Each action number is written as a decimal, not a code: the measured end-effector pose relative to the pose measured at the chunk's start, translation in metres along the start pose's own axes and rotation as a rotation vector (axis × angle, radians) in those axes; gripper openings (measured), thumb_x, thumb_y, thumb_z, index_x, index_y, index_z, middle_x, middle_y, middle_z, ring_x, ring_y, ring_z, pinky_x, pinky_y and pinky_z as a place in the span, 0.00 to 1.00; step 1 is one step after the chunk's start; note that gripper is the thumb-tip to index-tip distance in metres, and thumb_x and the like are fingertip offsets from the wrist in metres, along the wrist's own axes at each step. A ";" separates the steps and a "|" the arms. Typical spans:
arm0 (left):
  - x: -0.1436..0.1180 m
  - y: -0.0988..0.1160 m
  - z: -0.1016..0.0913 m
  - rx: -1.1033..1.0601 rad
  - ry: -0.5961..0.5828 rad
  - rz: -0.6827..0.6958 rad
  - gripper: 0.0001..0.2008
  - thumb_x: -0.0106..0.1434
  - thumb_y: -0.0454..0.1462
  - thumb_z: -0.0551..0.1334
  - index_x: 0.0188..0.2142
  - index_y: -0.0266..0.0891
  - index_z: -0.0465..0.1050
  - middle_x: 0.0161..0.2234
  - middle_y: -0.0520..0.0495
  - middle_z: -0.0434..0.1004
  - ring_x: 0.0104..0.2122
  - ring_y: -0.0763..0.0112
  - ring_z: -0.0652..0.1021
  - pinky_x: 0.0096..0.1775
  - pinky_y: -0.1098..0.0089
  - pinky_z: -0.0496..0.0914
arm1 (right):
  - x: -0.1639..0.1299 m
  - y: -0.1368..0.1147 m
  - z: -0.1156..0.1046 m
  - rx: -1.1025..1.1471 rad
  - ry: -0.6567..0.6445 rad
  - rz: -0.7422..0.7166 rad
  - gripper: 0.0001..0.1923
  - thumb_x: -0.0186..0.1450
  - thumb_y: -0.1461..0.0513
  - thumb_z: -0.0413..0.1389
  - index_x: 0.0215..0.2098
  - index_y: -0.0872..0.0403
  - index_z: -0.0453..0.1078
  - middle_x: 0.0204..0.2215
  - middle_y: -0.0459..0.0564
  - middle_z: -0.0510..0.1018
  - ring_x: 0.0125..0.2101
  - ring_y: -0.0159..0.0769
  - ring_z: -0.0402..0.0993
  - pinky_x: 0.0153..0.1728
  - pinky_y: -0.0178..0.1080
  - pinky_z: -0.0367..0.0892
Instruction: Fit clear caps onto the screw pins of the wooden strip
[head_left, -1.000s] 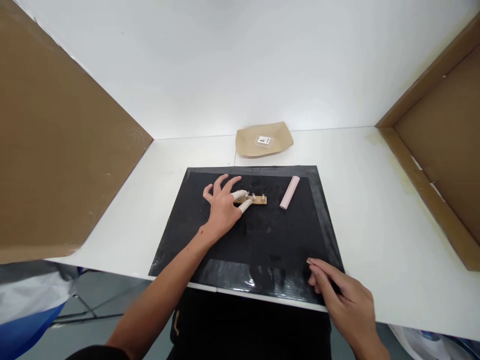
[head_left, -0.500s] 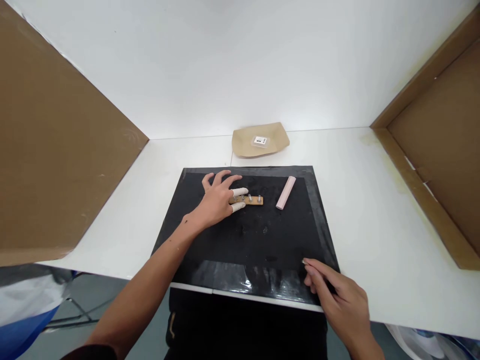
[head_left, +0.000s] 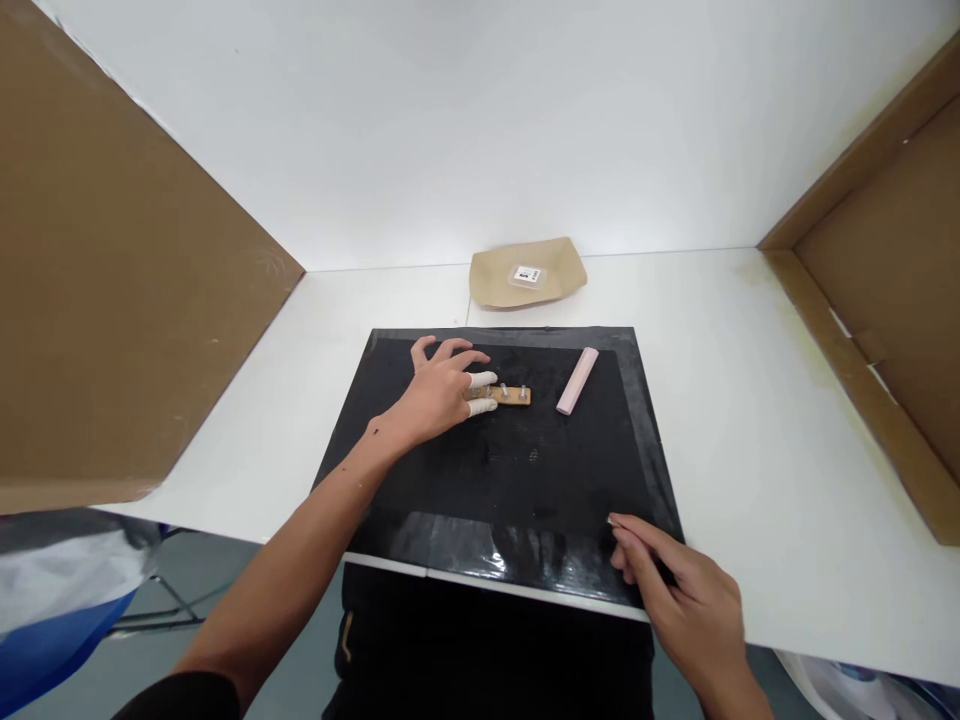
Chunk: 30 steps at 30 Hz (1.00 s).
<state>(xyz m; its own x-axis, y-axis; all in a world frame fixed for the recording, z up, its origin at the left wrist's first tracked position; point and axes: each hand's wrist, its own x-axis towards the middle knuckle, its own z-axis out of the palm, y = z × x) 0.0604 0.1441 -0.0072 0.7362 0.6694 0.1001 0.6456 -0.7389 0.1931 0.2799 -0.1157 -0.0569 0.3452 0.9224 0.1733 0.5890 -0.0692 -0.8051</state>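
Note:
A narrow wooden strip (head_left: 514, 397) with several small upright clear or metallic pegs lies on the black mat (head_left: 450, 480). My left hand (head_left: 439, 393) reaches over its left end, which is hidden. White covers sit on the thumb and index finger, which hold the strip from either side; the other fingers are spread. Near the mat's front right corner, my right hand (head_left: 679, 585) is closed in a pinch. A tiny light-coloured piece shows at its fingertips, too small to name. To the right of the strip lies a pale pink bar (head_left: 577, 381).
Behind the mat stands a brown paper tray (head_left: 491, 290) holding a small clear box (head_left: 527, 276) with a printed label. Cardboard panels (head_left: 135, 280) flank the white table (head_left: 720, 400) on both sides, and a white wall rises at the back.
The view has shifted slightly. Both hands keep about the same place on and over the mat, and their grips look unchanged.

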 end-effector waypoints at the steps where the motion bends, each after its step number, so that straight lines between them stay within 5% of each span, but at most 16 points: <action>1: 0.000 0.000 0.000 -0.001 -0.001 -0.002 0.09 0.61 0.42 0.71 0.42 0.50 0.82 0.54 0.46 0.79 0.61 0.51 0.70 0.63 0.40 0.46 | -0.001 0.000 0.000 0.008 0.004 0.014 0.14 0.71 0.53 0.55 0.41 0.49 0.81 0.22 0.41 0.80 0.20 0.30 0.76 0.31 0.30 0.75; 14: 0.005 -0.003 -0.001 -0.084 -0.094 -0.041 0.08 0.61 0.44 0.71 0.37 0.45 0.82 0.51 0.47 0.81 0.56 0.56 0.73 0.62 0.44 0.46 | -0.008 0.000 0.004 0.043 0.022 0.124 0.13 0.71 0.51 0.56 0.42 0.45 0.81 0.24 0.39 0.79 0.23 0.29 0.75 0.34 0.31 0.72; 30: 0.005 0.002 -0.002 -0.091 -0.111 -0.064 0.15 0.62 0.49 0.70 0.43 0.45 0.81 0.54 0.46 0.80 0.59 0.53 0.71 0.63 0.44 0.44 | -0.008 -0.008 0.004 0.045 0.042 0.201 0.14 0.70 0.50 0.56 0.41 0.46 0.81 0.23 0.40 0.78 0.22 0.29 0.73 0.33 0.31 0.70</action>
<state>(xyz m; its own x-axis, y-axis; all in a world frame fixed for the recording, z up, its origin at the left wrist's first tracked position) 0.0649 0.1460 -0.0043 0.7150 0.6988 -0.0230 0.6749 -0.6812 0.2837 0.2697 -0.1211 -0.0543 0.4831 0.8750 0.0299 0.4726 -0.2319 -0.8502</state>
